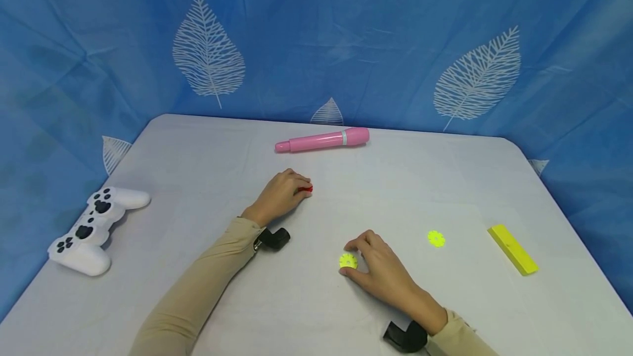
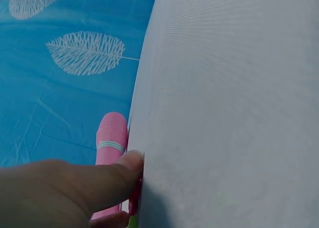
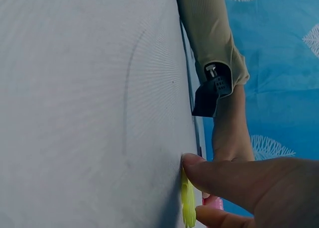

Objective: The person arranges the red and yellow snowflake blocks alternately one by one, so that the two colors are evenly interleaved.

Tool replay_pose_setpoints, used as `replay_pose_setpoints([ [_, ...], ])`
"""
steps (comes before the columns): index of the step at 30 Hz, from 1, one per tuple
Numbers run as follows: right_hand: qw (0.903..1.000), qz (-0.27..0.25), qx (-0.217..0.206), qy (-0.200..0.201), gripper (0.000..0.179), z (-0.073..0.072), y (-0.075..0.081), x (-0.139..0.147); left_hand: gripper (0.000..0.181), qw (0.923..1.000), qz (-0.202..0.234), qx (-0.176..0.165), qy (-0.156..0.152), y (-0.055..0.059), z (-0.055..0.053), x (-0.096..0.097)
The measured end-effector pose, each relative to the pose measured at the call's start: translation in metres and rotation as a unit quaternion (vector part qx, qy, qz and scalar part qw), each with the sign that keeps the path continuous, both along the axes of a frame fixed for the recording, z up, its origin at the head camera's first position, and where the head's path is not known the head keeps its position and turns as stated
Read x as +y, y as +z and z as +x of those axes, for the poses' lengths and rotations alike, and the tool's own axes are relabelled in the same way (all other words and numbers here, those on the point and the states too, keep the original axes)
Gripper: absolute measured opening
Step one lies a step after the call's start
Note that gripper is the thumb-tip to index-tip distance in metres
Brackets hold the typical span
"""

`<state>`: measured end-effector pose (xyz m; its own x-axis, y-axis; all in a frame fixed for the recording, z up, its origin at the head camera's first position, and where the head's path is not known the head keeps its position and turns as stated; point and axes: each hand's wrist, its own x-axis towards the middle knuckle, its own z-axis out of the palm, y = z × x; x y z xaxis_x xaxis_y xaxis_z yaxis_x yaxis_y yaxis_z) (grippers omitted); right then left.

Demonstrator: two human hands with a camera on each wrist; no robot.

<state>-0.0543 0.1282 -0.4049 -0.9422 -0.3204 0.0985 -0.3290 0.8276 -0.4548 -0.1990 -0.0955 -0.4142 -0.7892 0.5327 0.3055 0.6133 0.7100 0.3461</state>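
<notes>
In the head view my left hand (image 1: pixel 281 194) curls its fingers and thumb round a small red piece (image 1: pixel 307 188), mostly covered by the fingers. A red edge (image 2: pixel 134 198) shows beside the thumb in the left wrist view, with a sliver of green below it. My right hand (image 1: pixel 383 271) has thumb and index finger curled round a small yellow-green notched disc (image 1: pixel 348 261) lying on the table. The right wrist view shows the thumb at the rim of this disc (image 3: pixel 187 200). A similar yellow-green disc (image 1: pixel 436 238) lies flat to the right of that hand.
A pink microphone-shaped stick (image 1: pixel 321 140) lies near the back edge of the white table (image 1: pixel 222 290). The white game controller (image 1: pixel 94 229) is at the left edge. To the right sits a yellow bar (image 1: pixel 512 250). Blue cloth (image 1: pixel 316 43) with white leaves hangs behind.
</notes>
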Motion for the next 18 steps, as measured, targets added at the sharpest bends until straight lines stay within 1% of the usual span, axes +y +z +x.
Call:
replay_pose_setpoints([
  [5,0.9999,-0.008,-0.008,-0.008,0.033,0.0001,-0.0008,-0.0001,0.02,1.0,0.0,0.002,0.001,0.0013,0.0004,0.0003],
  [13,0.9986,-0.038,-0.028,-0.024,0.03,0.0018,-0.0011,-0.0019,0.02,1.0,0.0,-0.006,0.005,0.0022,0.0007,0.0015],
  [16,0.9984,-0.049,-0.024,-0.017,0.031,0.0023,-0.0015,-0.002,0.021,0.9999,-0.001,-0.01,0.007,0.0023,0.0009,0.0019],
  [18,0.9981,-0.059,-0.019,-0.002,0.031,0.0025,-0.0018,-0.0018,0.021,0.9999,-0.001,-0.013,0.008,0.0025,0.0011,0.0022],
])
